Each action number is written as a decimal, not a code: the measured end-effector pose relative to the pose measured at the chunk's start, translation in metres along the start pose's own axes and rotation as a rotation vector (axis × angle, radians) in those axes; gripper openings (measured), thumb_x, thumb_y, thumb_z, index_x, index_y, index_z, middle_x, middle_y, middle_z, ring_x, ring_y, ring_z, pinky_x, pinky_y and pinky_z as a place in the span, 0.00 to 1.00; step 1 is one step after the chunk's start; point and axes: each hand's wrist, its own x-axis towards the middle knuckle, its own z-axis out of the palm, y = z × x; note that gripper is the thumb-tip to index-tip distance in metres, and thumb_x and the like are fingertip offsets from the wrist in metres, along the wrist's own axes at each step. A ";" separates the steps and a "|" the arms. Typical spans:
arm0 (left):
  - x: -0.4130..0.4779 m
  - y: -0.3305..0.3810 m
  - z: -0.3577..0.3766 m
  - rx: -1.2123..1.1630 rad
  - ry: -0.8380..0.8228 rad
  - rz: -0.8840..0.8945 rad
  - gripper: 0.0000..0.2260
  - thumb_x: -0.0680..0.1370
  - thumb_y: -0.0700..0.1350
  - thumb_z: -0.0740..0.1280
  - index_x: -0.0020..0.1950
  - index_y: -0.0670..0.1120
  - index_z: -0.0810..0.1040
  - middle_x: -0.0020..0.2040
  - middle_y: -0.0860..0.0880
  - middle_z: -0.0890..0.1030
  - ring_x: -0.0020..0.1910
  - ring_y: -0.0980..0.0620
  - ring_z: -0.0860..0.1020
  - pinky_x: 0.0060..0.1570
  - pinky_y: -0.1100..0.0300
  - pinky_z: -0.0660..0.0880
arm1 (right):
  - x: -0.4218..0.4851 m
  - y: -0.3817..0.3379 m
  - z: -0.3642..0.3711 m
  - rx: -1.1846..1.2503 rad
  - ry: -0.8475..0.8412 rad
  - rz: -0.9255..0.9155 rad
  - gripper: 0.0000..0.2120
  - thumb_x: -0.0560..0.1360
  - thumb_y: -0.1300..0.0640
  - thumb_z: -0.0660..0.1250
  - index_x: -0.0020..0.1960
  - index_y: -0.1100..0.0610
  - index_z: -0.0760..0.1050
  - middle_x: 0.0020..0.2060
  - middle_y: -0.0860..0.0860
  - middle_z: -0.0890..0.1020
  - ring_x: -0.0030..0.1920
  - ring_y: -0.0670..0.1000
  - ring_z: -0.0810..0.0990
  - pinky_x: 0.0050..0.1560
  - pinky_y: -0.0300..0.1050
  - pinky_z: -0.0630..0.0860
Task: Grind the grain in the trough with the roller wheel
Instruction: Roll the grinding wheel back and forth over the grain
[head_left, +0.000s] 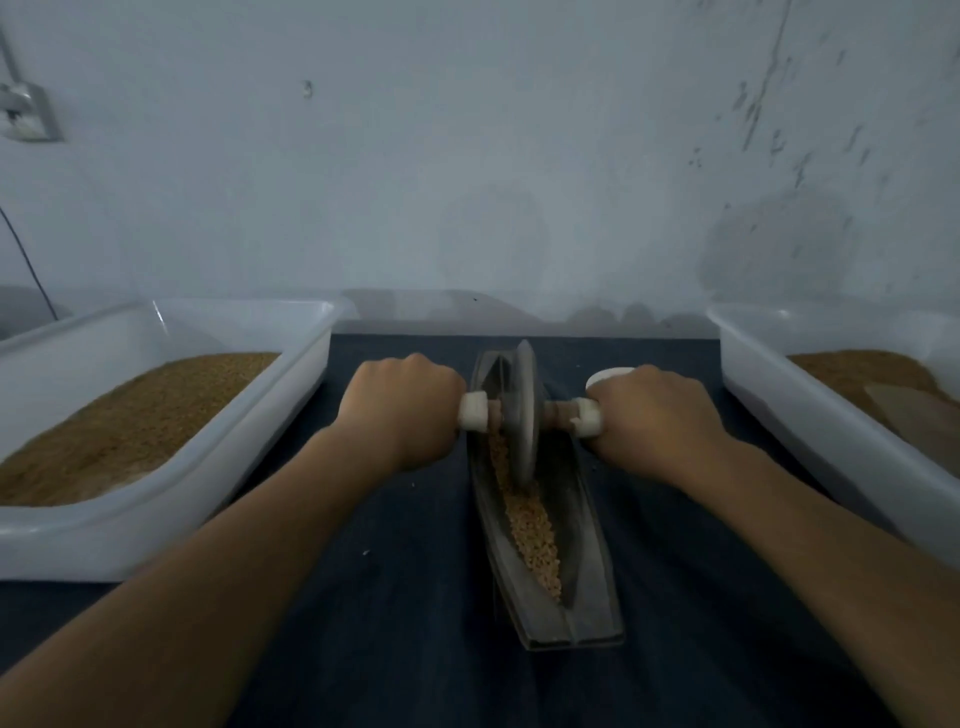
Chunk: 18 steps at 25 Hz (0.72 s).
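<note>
Grain (530, 525) is being ground in a narrow, boat-shaped trough (587, 597), which is lying lengthwise on a dark cloth (389, 597) between two white bins. The wheel (522, 410) is being held upright in the far half of the trough, with its rim set down in the channel. Its axle is being gripped at both ends. The left hand (400, 410) is clenched round the left handle (474, 411), and the right hand (660, 421) is clenched round the right handle (589, 418). Both are seen knuckles up, and only the white inner tips of the handles are showing.

A pale strip of grain is being shown from beside the wheel down to the near end of the channel. Single kernels are being made out there, so that stretch is being judged coarse and largely unground. Whether any grain lies beyond the wheel cannot be told, since the far end is dark and partly hidden. The work is therefore being judged as under way but far from finished, with many passes over the near half being expected.

Brown granular heaps are being kept in the left bin (156, 519) and the right bin (810, 415). Whether either heap is ground meal or raw stock cannot be told.
</note>
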 end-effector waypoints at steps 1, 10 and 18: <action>-0.012 0.001 0.003 0.007 0.040 0.020 0.05 0.74 0.55 0.67 0.46 0.56 0.75 0.35 0.55 0.67 0.31 0.51 0.67 0.32 0.55 0.65 | -0.010 0.000 0.001 -0.026 0.032 -0.016 0.15 0.72 0.44 0.68 0.35 0.47 0.64 0.34 0.45 0.73 0.31 0.45 0.68 0.27 0.42 0.58; -0.006 0.002 0.009 -0.031 0.057 -0.031 0.04 0.77 0.54 0.64 0.47 0.55 0.76 0.35 0.54 0.65 0.32 0.51 0.67 0.33 0.55 0.65 | 0.008 -0.017 -0.004 -0.032 0.026 -0.018 0.16 0.73 0.47 0.70 0.35 0.47 0.64 0.39 0.48 0.77 0.38 0.52 0.75 0.36 0.46 0.68; -0.067 0.004 -0.004 0.025 0.271 0.126 0.22 0.64 0.55 0.75 0.36 0.56 0.59 0.27 0.57 0.56 0.23 0.57 0.53 0.26 0.64 0.48 | -0.056 -0.004 -0.004 -0.157 0.287 -0.129 0.24 0.63 0.43 0.74 0.32 0.44 0.56 0.25 0.42 0.59 0.27 0.39 0.52 0.27 0.35 0.48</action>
